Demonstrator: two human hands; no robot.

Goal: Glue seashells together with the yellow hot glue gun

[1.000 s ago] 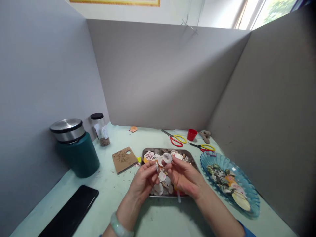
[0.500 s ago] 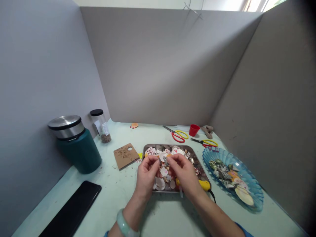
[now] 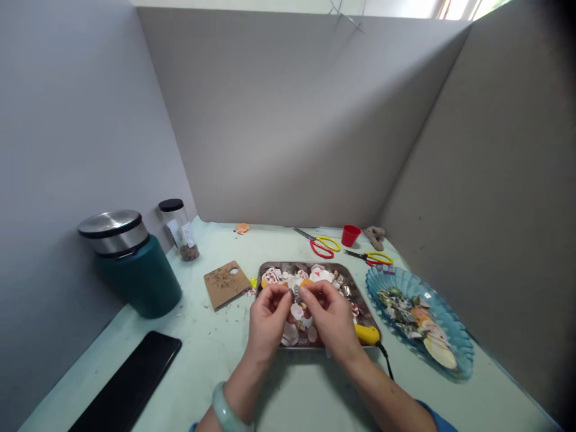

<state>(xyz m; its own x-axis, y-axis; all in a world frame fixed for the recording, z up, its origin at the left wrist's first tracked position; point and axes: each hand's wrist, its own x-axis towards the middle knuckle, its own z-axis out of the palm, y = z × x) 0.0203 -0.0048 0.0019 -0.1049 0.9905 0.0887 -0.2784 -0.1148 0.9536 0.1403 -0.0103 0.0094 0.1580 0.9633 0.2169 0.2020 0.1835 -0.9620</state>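
Note:
Over the metal tray (image 3: 375, 318), both hands are raised with their fingertips close together. My right hand (image 3: 332, 321) is closed in a pinch on a small grey ridged piece that looks like a shell (image 3: 296, 293). My left hand (image 3: 266, 321) is closed too, thumb against forefinger, just left of that shell; what lies between these fingertips is too small to make out. White shells (image 3: 291, 334) and speckled shells (image 3: 272, 276) lie in the tray beneath. A yellow-handled corded tool (image 3: 368, 335) rests at the tray's right front, partly behind my right hand.
At right is a blue glass dish (image 3: 463, 342) of shells. Behind the tray lie scissors (image 3: 330, 243), pointed snips (image 3: 373, 258) and a red cup (image 3: 350, 235). On the left are a brown board (image 3: 220, 291), a clear jar (image 3: 182, 234), a teal flask (image 3: 144, 276) and a black phone (image 3: 135, 378).
The whole view has shifted slightly to the left. My right fingertips have come a little closer to the left ones, and the grey shell sits more upright between them.

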